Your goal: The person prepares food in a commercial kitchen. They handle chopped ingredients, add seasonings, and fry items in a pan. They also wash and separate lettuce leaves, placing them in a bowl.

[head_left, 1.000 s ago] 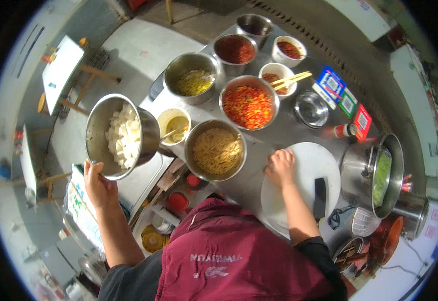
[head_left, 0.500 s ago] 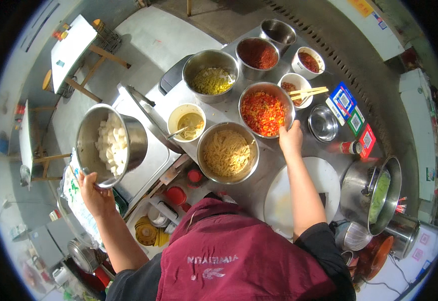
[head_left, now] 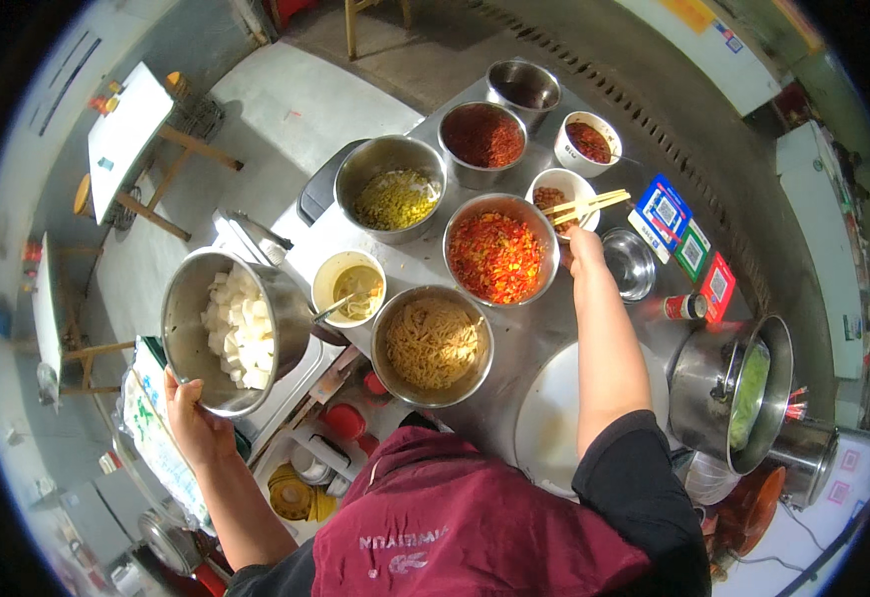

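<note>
In my left hand [head_left: 199,423], closed on its rim, a steel pot [head_left: 293,323] is tilted, its mouth facing up and left. White cubed chunks [head_left: 239,323] lie inside it; their kind is unclear. My right hand [head_left: 586,251] reaches over the counter, fingers drawn together at the near edge of a white paper cup [head_left: 557,182] of reddish-brown bits. Wooden chopsticks [head_left: 602,202] lie across that cup, right by my fingertips. What the fingers grip is hidden. Left of this hand stands a steel bowl of chopped red chili [head_left: 497,256]; nearer me sits a bowl of pale shredded strips [head_left: 433,343].
More steel bowls hold green pieces [head_left: 395,201] and red chili [head_left: 484,136]. A paper cup with a spoon [head_left: 348,289] stands left. A small metal bowl [head_left: 629,264], code cards [head_left: 661,214], a white round board [head_left: 554,423] and a large pot [head_left: 698,393] are on the right.
My right hand has left the rim of the chopped chili bowl and moved away and right to the paper cup. The pot in my left hand has shifted right. The view has shifted slightly.
</note>
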The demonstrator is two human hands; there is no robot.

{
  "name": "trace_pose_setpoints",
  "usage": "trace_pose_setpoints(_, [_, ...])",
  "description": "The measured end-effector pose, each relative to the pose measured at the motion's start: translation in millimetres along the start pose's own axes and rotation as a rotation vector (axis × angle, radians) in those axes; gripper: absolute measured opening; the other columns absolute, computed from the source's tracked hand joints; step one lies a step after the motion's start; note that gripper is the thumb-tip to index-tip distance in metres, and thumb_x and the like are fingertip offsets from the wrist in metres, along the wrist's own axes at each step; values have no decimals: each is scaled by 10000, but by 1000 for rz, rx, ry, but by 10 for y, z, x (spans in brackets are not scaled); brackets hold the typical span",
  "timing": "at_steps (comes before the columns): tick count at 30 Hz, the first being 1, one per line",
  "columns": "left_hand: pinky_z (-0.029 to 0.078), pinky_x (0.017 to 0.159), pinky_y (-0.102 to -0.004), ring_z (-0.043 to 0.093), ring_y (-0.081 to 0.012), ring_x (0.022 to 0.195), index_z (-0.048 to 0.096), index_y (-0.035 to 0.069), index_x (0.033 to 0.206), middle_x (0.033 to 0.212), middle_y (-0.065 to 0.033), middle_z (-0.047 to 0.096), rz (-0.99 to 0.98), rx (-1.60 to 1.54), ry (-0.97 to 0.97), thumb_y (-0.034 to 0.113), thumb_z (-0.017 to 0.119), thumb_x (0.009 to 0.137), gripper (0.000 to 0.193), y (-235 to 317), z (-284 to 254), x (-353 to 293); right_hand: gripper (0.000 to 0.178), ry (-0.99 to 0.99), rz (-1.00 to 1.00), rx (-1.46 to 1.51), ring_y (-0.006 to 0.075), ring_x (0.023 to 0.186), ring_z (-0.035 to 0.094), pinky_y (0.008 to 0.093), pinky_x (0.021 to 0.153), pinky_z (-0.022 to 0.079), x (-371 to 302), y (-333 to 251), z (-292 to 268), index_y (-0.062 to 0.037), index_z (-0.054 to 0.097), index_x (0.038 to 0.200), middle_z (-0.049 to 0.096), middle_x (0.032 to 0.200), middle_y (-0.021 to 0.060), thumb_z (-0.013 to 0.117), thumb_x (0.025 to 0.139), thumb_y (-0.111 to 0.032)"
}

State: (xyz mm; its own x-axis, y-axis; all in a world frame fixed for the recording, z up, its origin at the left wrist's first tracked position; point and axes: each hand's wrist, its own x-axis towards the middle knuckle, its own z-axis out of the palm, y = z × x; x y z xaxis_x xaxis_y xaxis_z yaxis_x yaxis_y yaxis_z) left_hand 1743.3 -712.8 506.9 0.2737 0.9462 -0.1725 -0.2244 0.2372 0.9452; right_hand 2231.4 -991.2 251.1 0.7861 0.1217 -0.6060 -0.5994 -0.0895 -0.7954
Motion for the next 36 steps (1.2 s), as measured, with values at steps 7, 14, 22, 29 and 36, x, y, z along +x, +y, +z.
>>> trace_pose_setpoints(7, [556, 808, -315, 652, -216, 914, 533, -56, 1186, 1061, -164, 630, -2, -45, -341, 47, 510, 771, 427, -212, 997, 399, 319, 1, -90, 39, 235, 589, 666, 289, 479, 579, -531, -698, -168, 84, 552, 1150, 673, 892, 189, 407, 899, -50])
trace_pose_setpoints(14, [534, 763, -306, 614, -203, 862, 575, -19, 1134, 984, -102, 618, -249, -60, -615, -10, 524, 815, 324, -962, 2788, 695, 363, 160, -257, -264, 245, 673, 708, 320, 489, 589, -1631, -833, -1082, 88, 578, 1165, 691, 936, 200, 437, 885, -96])
trace_pose_setpoints(22, [392, 433, -285, 547, -158, 548, 493, 90, 842, 724, -59, 561, -373, 322, -816, 34, 575, 838, 99, -2198, 4189, 482, 293, 54, 61, -428, 243, 608, 709, 340, 505, 563, -2627, 550, -1333, 134, 667, 931, 704, 750, 203, 474, 902, -85])
trace_pose_setpoints(29, [418, 421, -295, 555, -179, 513, 517, 70, 891, 725, -79, 573, -376, 560, -788, 44, 603, 834, 107, -2772, 4341, 543, 318, -24, 190, -659, 275, 622, 708, 399, 587, 548, -2737, 963, -1047, 101, 674, 880, 687, 671, 198, 509, 903, -170])
trace_pose_setpoints(36, [558, 701, -398, 688, -315, 838, 626, 36, 1063, 932, -158, 693, 65, 1148, -810, 106, 648, 815, 259, -2822, 4132, 741, 328, -111, 134, -663, 279, 614, 706, 379, 558, 559, -2715, 837, -843, 169, 632, 991, 676, 706, 214, 504, 906, -122])
